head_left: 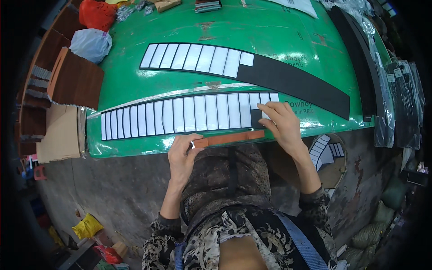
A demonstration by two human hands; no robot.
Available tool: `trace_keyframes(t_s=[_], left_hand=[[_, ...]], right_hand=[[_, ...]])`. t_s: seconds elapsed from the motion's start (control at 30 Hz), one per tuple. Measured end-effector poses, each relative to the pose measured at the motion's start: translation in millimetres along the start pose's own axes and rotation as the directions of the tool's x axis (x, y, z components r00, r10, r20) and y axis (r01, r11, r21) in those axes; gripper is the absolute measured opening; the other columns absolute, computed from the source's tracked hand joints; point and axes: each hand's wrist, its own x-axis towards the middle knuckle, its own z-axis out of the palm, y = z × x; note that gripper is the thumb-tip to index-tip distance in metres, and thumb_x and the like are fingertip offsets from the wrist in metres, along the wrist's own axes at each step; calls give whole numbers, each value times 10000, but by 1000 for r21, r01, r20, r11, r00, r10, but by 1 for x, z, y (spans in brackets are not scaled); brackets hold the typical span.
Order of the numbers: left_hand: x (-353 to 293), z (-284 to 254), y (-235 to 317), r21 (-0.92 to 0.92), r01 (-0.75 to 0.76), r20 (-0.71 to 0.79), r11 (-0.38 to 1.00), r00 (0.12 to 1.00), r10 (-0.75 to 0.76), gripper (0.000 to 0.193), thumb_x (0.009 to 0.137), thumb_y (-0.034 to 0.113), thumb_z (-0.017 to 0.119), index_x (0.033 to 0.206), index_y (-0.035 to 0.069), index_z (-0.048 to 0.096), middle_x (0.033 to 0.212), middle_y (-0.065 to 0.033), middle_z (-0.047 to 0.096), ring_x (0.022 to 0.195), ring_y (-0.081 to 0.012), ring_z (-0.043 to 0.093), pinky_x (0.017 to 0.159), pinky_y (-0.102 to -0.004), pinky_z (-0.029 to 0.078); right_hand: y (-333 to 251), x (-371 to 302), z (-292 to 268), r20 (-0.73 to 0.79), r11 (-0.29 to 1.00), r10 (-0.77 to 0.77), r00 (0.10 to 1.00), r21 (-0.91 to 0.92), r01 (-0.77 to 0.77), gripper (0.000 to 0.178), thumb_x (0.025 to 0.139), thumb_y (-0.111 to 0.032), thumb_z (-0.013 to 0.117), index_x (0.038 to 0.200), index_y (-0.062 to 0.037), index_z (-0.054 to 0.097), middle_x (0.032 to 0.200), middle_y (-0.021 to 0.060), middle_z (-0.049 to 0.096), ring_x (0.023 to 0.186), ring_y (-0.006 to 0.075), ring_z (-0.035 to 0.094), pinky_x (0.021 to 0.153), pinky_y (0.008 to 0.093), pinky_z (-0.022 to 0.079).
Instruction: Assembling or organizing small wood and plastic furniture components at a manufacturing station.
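Note:
A long black strip [155,118] covered by a row of white cards [180,112] lies along the near edge of the green table. At its right end the thumb and fingers of my right hand [284,126] close around a white card [265,115], beside a small bare black patch. Lower left, my left hand [181,153] grips the left end of a narrow reddish-brown piece [231,138], which lies along the table edge below the strip. Something small and white shows at that end. Behind, a second black strip [297,83] carries white cards only on its left part.
A dark brown box [76,81] and brown cardboard [58,135] stand at the left. White and red plastic bags [91,45] sit behind them. Long black pieces [355,58] lie along the table's right side. More white-carded strips [320,150] rest below the right edge.

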Motion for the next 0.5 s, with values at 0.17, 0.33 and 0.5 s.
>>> trace_keyframes(t_s=[0.17,0.33,0.5], left_hand=[[1,8,0,25,-105,17,994,994,105,391,598,-86,712,967,16,635,929,-87,659,830,-265,579,721,-344,466],[2,8,1,20,-74,15,997,997,74,395,599,-78,719,974,17,634,924,-85,657,819,-262,573,702,-344,464],[4,8,1,23,-64,10,998,998,64,383,613,-69,722,975,18,637,915,-84,657,801,-257,567,687,-341,459]], right_hand=[[11,11,9,190,990,43,981,-137,-17,346,684,-119,739,1014,-88,638,992,35,578,855,253,573,691,376,487],[11,18,10,231,992,61,971,-125,-33,340,662,-118,760,949,-72,585,977,43,560,818,258,585,649,390,496],[14,14,12,225,993,60,973,-113,-35,345,669,-120,760,959,-83,575,980,46,556,836,258,593,644,395,497]])
